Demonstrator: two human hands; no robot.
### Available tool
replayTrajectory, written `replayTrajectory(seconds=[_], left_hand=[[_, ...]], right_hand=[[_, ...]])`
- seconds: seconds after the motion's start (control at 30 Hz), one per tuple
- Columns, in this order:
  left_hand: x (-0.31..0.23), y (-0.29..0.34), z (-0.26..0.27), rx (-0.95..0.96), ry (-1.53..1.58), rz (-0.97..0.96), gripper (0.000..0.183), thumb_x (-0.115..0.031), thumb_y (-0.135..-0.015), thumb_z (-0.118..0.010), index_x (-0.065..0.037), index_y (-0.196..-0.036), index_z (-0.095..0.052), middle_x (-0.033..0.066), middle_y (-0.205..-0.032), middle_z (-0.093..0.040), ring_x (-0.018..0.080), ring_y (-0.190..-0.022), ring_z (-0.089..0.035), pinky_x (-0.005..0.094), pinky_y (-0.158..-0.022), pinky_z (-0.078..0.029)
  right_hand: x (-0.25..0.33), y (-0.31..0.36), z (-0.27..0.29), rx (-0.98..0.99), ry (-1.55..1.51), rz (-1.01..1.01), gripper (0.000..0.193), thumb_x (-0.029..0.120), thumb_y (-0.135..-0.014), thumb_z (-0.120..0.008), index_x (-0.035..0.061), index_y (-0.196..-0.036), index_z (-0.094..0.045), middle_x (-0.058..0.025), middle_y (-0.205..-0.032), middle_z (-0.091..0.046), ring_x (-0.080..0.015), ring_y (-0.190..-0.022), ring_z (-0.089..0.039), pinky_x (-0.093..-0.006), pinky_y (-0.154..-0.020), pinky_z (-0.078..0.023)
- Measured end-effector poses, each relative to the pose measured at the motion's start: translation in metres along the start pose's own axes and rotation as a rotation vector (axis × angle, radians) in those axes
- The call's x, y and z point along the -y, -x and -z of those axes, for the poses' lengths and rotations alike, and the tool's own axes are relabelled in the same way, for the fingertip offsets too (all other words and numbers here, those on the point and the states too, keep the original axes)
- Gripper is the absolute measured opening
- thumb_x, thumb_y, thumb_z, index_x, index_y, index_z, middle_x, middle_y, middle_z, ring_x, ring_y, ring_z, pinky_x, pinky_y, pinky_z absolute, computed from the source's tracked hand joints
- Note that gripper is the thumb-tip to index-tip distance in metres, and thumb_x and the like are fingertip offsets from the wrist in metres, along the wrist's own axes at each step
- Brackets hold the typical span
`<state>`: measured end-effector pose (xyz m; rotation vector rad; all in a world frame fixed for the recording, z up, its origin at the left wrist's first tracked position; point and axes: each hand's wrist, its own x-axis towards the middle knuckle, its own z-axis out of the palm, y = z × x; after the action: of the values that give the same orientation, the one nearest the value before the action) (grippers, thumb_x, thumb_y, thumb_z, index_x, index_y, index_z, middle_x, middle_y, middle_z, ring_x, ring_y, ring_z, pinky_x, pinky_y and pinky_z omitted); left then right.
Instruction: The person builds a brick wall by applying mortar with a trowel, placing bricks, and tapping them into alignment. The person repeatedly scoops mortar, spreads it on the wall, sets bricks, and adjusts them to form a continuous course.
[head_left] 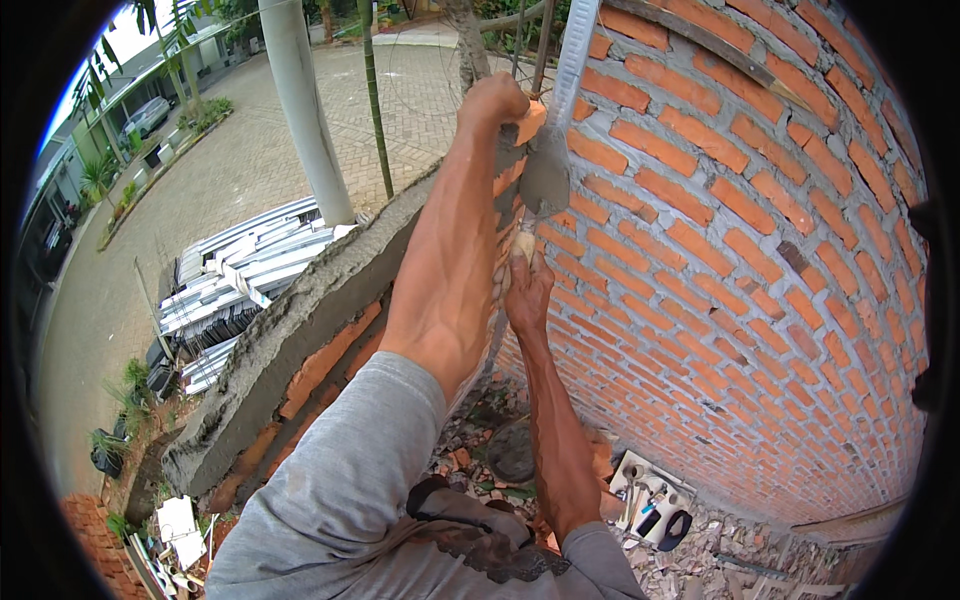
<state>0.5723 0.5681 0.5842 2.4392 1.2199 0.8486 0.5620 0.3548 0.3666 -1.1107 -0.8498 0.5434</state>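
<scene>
Grey sleeves nearest, forearms reaching up.
R hand (527, 290): closed on trowel (545, 180) handle; blade w/ mortar points up, long axis vertical, just below brick.
L hand (490, 100): gripping orange brick (530, 120) at wall (740, 250) top, farther.

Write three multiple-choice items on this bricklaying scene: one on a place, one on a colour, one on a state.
1. Where is the left hand?
A. on a brick at the wall's top edge
B. on the ground
C. on the grey pole

2. What colour are the bricks of the wall?
A. white
B. orange-red
C. black

3. What state is the trowel blade in?
A. clean
B. coated in grey mortar
C. snapped in two

Answers:
1 A, its fingers close on the brick up there.
2 B, all courses show it.
3 B, the right hand holds the trowel, grey-smeared.
</scene>
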Motion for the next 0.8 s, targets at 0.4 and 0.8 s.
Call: replayTrajectory(seconds=[0.4, 0.8], left_hand=[[0.002, 0.034, -0.024, -0.141, -0.050, -0.309, 0.032, -0.023, -0.091, -0.067, 0.006, -0.106, -0.069, 0.0198, -0.096, -0.072, 0.0276, -0.079, -0.071, 0.0424, -0.067, -0.058], [-0.020, 0.411, -0.359, 0.831, 0.297, -0.187, 0.049, -0.022, -0.086, -0.076, 0.006, -0.123, -0.060, 0.0280, -0.116, -0.065, 0.0416, -0.109, -0.063, 0.0551, -0.085, -0.055]], right_hand=[[-0.045, 0.185, 0.096, 0.047, 0.585, 0.046, 0.035, 0.028, -0.098, -0.062, -0.0017, -0.116, -0.056, -0.0176, -0.078, -0.066, -0.0344, -0.064, -0.065, -0.0445, -0.051, -0.050], [-0.172, 0.491, 0.208, -0.460, 0.962, -0.820, 0.034, 0.028, -0.089, -0.068, -0.0010, -0.100, -0.054, -0.0226, -0.067, -0.063, -0.0439, -0.063, -0.063, -0.0523, -0.063, -0.050]])
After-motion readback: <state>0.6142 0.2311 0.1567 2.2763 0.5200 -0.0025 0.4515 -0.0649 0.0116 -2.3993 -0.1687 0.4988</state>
